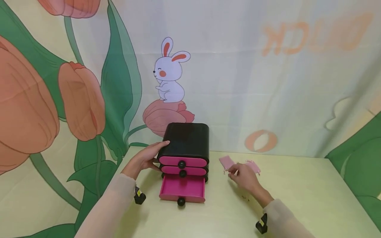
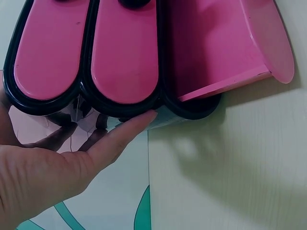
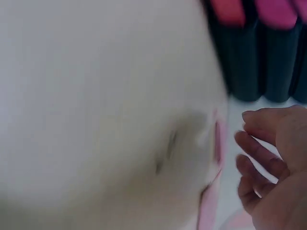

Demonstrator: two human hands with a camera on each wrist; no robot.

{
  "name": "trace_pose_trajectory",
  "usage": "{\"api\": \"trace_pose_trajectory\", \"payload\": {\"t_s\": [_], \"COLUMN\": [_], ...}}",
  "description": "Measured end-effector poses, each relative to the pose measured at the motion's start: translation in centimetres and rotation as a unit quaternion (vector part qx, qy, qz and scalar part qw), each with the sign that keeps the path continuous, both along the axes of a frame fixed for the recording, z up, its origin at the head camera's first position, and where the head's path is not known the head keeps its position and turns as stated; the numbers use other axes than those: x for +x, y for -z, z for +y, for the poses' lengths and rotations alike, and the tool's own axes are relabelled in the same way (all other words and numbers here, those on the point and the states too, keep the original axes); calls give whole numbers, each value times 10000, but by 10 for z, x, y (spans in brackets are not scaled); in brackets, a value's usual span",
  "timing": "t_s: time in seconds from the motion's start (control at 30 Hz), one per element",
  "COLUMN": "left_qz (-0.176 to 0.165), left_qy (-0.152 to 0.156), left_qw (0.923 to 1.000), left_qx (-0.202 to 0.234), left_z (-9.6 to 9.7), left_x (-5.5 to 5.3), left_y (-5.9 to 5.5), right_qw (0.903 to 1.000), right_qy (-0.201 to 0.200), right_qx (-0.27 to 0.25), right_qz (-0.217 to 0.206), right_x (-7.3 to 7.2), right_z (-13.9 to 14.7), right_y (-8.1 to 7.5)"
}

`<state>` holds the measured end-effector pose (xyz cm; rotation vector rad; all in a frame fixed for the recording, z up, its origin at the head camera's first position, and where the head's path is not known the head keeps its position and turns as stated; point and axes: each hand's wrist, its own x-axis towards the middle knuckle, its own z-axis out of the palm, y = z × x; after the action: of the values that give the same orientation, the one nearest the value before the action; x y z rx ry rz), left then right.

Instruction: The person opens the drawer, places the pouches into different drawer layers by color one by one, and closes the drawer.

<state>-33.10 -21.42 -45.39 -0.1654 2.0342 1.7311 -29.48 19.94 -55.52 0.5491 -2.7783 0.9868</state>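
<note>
A black chest of drawers [image 1: 186, 138] with pink fronts stands upright on the table. Its lowest drawer [image 1: 183, 186] is pulled out and looks bare inside; the upper two are closed. Against the chest's left side rests my left hand [image 1: 147, 157], one fingertip over the top edge. The left wrist view shows its thumb [image 2: 129, 132] extended along that side. My right hand [image 1: 245, 177] hovers beside two small pink drawstring pouches, one to the left [image 1: 227, 162] and one partly behind it [image 1: 253, 166]. Its fingers [image 3: 256, 148] are loosely bent, with nothing visible between them.
Several tiny dark items [image 1: 245, 198] lie on the pale table [image 1: 312, 195] below my right forearm; their kind is too small to tell. Behind the table hangs a printed curtain [image 1: 238, 82] with a rabbit and tulips.
</note>
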Motion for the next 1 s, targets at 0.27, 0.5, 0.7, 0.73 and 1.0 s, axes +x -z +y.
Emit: {"api": "trace_pose_trajectory", "payload": {"t_s": [0.27,0.5,0.7,0.73,1.0], "left_qz": [-19,-1,-28,-31,-19], "left_qy": [-13,29,-15,-25,-34], "left_qw": [10000,10000,10000,10000,10000], "left_qx": [-3,-47,-22,-19,-16], "left_z": [2,5,4,3,-2], "left_x": [-1,-4,-4,-4,-5], "left_y": [2,4,4,4,6], "right_qw": [9911,9825,9829,9835,9948], "right_qy": [126,-149,-310,-327,-783], "right_qx": [1103,1613,1459,1406,-123], "right_qz": [730,923,1079,1091,647], "right_x": [-37,-46,-43,-40,-3], "right_z": [31,34,30,29,1], "right_y": [16,26,27,25,-16]}}
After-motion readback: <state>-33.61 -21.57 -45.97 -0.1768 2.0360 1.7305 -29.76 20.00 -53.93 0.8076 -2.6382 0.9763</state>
